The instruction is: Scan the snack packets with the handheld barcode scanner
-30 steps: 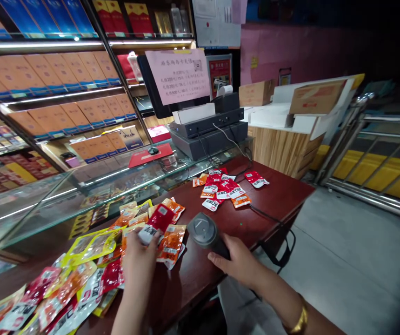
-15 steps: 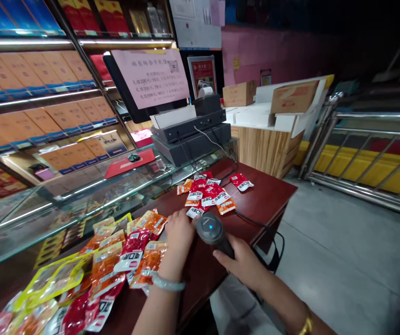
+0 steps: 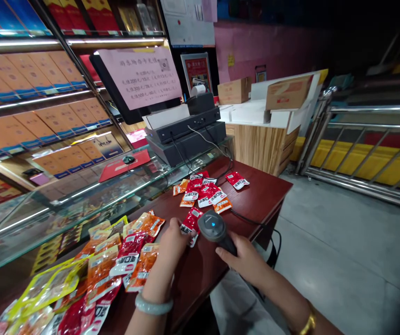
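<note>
My right hand [image 3: 247, 258] is wrapped round the handle of a dark barcode scanner [image 3: 212, 226], which shows a small blue light on top. Just left of the scanner head, my left hand [image 3: 175, 239] has its fingers closed on the lower edge of a red snack packet [image 3: 193, 217]. Beyond it lies a loose heap of red and orange snack packets [image 3: 205, 191], with one red packet [image 3: 237, 180] apart to the right. A larger spread of orange, red and yellow-edged packets [image 3: 104, 270] lies left of my left forearm.
The dark red table [image 3: 266, 188] adjoins a glass display counter [image 3: 91, 204]. On that counter stand a monitor with a pink notice [image 3: 140, 79] and black till equipment [image 3: 186, 139]. Stocked shelves [image 3: 29, 74] rise behind. Cables [image 3: 256, 223] hang over the table edge; a metal railing [image 3: 367, 163] stands right.
My left hand has drawn the red packet out from the heap's near edge, toward me, beside the scanner. The scanner stays in my right hand, nearly still. The view has shifted slightly.
</note>
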A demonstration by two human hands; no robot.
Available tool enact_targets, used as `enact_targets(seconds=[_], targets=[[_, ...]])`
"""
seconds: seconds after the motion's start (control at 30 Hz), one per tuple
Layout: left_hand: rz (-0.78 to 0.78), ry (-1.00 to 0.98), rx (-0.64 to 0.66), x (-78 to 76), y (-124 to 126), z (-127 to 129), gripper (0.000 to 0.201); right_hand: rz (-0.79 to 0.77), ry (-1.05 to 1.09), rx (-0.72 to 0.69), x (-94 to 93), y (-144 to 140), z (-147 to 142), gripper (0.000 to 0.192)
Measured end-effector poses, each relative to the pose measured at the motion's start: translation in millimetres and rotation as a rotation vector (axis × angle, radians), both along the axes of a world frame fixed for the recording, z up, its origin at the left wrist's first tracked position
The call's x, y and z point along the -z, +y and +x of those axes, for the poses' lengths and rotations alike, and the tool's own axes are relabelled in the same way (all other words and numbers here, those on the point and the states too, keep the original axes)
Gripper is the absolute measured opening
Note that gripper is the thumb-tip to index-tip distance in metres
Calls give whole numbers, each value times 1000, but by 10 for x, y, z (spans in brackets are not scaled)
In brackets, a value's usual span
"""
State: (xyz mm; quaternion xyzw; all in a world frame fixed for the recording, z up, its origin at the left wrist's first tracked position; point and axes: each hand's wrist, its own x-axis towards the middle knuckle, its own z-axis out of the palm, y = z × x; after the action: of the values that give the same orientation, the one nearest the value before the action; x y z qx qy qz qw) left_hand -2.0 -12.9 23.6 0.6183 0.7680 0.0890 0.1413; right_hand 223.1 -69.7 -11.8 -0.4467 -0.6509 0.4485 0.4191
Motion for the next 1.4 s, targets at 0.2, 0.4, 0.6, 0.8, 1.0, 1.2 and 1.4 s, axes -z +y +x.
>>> enact_targets(seconds=[0.2,0.4,0.6,0.8,1.0,1.2,1.4], targets=[[155,-213,-108,78,-447,-297,35,53,5,-63,-127,-107,-175,33],[276,-298,-146,129,-750,-537,39,91,24,-156,-242,-212,-444,33],[252,-220,-318,-47,-905,-869,52,99,6,-190,-187,-254,-592,34],[470,238,-489,-340,-902,-1215,69,102,-30,-152,-133,-216,-542,35],[402,236,-146,-258,-447,-600,49,71,-69,-51,-91,-129,-340,33],[288,165,179,-90,73,360,40,72,-39,39,-67,-62,48,35],[274,134,389,58,581,892,57,35,-32,120,-45,-27,329,32]])
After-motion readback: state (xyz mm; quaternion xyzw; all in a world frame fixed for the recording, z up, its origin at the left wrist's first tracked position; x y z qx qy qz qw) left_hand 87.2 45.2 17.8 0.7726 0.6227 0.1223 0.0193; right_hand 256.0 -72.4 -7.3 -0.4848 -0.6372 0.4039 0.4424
